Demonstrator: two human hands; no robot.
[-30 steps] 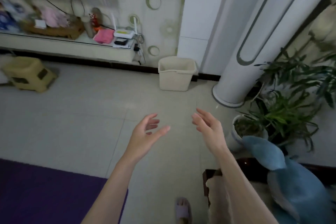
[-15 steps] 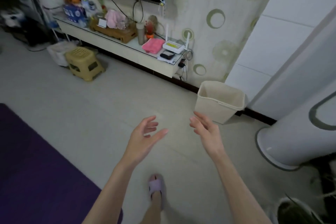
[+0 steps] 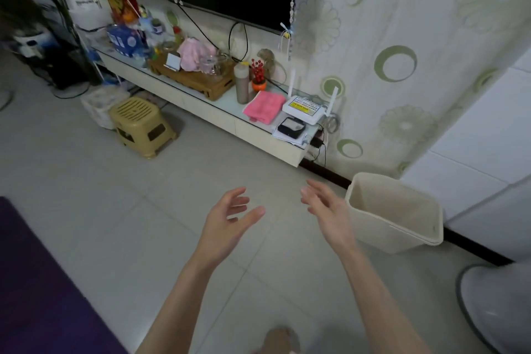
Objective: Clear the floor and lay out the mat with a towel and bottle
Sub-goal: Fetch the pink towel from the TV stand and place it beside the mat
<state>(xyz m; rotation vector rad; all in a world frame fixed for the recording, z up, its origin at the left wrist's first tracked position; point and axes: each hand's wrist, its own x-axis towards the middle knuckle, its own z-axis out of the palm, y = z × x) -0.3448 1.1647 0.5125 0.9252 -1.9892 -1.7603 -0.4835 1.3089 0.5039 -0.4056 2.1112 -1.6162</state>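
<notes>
Left hand (image 3: 227, 218) and right hand (image 3: 327, 210), both empty with fingers loosely spread, are hovering short of the table (image 3: 258, 138). The view is swinging toward the table, bringing closer the pink towel (image 3: 264, 108) and brown bottle (image 3: 242, 83) sitting on it. The purple mat (image 3: 37, 296) is lying well apart from the table, so fetching is probably starting.

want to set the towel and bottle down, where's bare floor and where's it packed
Bare tile lies between the purple mat, the yellow stool and the waste bin, below the left hand and right hand. The strip before the shelf, stool to bin, is free too. The shelf top is crowded: tea tray, bottle, pink towel, router.
</notes>
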